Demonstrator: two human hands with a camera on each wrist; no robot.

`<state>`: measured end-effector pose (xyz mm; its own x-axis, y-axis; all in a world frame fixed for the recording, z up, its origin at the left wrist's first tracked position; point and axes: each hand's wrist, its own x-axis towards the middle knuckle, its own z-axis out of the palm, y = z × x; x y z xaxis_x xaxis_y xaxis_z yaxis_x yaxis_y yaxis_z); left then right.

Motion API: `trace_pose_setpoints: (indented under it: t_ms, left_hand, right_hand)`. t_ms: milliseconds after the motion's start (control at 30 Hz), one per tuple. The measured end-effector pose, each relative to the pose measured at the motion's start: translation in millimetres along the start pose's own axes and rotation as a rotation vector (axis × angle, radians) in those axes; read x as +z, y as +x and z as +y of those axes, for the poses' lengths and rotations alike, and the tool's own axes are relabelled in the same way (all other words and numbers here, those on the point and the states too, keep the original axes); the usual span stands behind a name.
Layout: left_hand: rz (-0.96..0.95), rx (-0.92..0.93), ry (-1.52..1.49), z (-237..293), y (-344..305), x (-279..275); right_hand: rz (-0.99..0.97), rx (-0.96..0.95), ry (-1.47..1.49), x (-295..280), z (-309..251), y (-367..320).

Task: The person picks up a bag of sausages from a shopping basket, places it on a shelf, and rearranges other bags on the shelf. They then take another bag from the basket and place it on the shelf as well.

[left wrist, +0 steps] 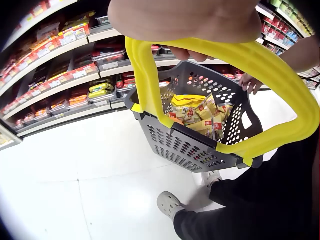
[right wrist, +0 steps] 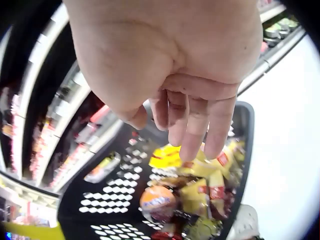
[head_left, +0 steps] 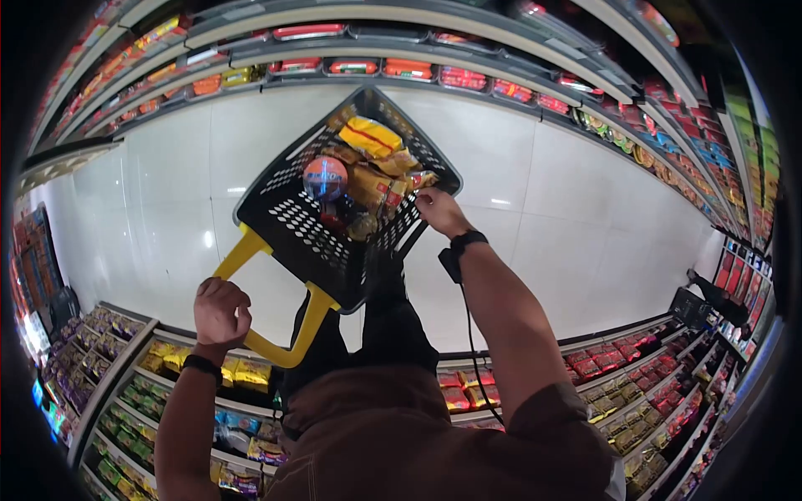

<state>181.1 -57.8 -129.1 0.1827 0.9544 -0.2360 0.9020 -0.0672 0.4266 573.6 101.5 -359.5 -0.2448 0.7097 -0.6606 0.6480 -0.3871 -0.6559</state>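
My left hand (head_left: 221, 311) holds the yellow handle (head_left: 302, 330) of a dark grey perforated shopping basket (head_left: 288, 221). In the left wrist view its fingertips (left wrist: 192, 54) show behind the handle's bar. At the basket's right rim is my right hand (head_left: 443, 213), holding nothing. Its fingers (right wrist: 218, 127) hang down, loosely extended, over the basket in the right wrist view. Inside lie a bright yellow packet (head_left: 370, 136), several golden-brown snack packets (head_left: 368, 185) and a round orange-and-blue package (head_left: 325, 178). A greenish packet (right wrist: 202, 229) lies near them.
Low shelves of red and orange packets (head_left: 408, 68) run along the far side of the aisle. Behind me stand racks with red bags (head_left: 614, 355) and green packets (head_left: 138, 401). Pale floor tiles (head_left: 501, 167) lie between them. A dark basket (head_left: 690, 307) stands far right.
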Motion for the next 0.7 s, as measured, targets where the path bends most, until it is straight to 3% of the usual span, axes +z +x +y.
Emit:
trace_pose_setpoints:
  t_ms: [33,67,133,200,267,333,400,467,533,700]
  left_hand:
    - [-0.009,-0.004,0.007,0,0,1]
    - [0.004,-0.005,0.014,-1,0,2]
    - [0.004,-0.013,0.032,0,2,2]
    - [-0.004,-0.019,0.038,-1,1,2]
    - [-0.016,-0.006,0.010,0,5,0]
    - [-0.003,-0.009,0.017,-2,2,3]
    - [-0.020,-0.001,0.006,-4,2,3]
    - [-0.010,-0.003,0.023,-4,3,4]
    - [-0.023,-0.027,0.030,-3,-1,3]
    - [-0.019,-0.022,0.036,-6,-4,6]
  right_hand:
    - [-0.036,-0.023,0.019,17,18,9]
    - [-0.079,0.069,0.057,23,11,7]
    - [0.003,-0.010,0.024,57,40,35]
    - [0.018,-0.043,-0.028,58,23,41]
    - [0.101,0.032,-0.077,66,29,56]
    - [0.060,0.094,-0.100,68,40,72]
    - [0.143,-0.020,-0.231,70,48,85]
    - [0.112,0.040,-0.259,72,58,100]
    - [-0.042,0.229,-0.240,72,68,117]
    - [0.087,0.209,-0.359,71,63,130]
